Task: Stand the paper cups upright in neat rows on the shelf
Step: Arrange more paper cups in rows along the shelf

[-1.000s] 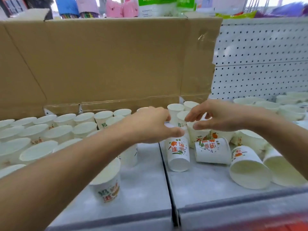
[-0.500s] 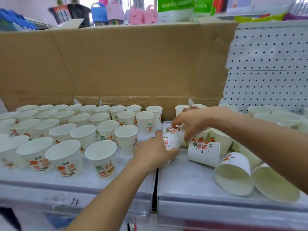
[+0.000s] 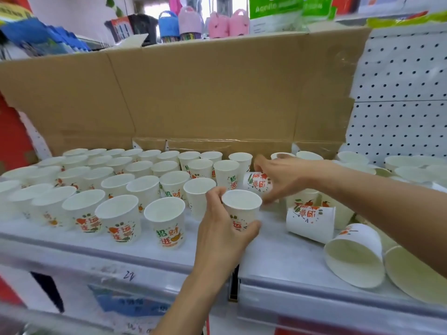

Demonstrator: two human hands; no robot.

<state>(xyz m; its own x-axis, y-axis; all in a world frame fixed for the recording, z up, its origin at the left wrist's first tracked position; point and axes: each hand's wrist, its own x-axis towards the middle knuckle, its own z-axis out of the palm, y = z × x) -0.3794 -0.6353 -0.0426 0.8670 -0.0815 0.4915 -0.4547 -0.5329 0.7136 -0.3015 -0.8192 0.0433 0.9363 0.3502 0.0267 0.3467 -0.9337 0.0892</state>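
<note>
Gripping an upright paper cup (image 3: 242, 209) in the left hand (image 3: 222, 235), three o'clock of the front row (image 3: 164, 213); clasping a tipped cup (image 3: 257, 183) in the right hand (image 3: 287, 177), one o'clock beyond. Likely mid-placement. Next: seat both flush, keeping rows on the shelf (image 3: 278, 257) straight.

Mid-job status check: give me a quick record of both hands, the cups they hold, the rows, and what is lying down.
left hand: grips upright cup, rim up, at the front row's right end
right hand: grips tipped cup, print sideways, just behind the upright cup
rows: upright cups fill the left part of the shelf
fallen cups: at least three on their sides, right part of shelf
backing: cardboard behind the rows
unclear: whether upright cup rests on shelf
</note>
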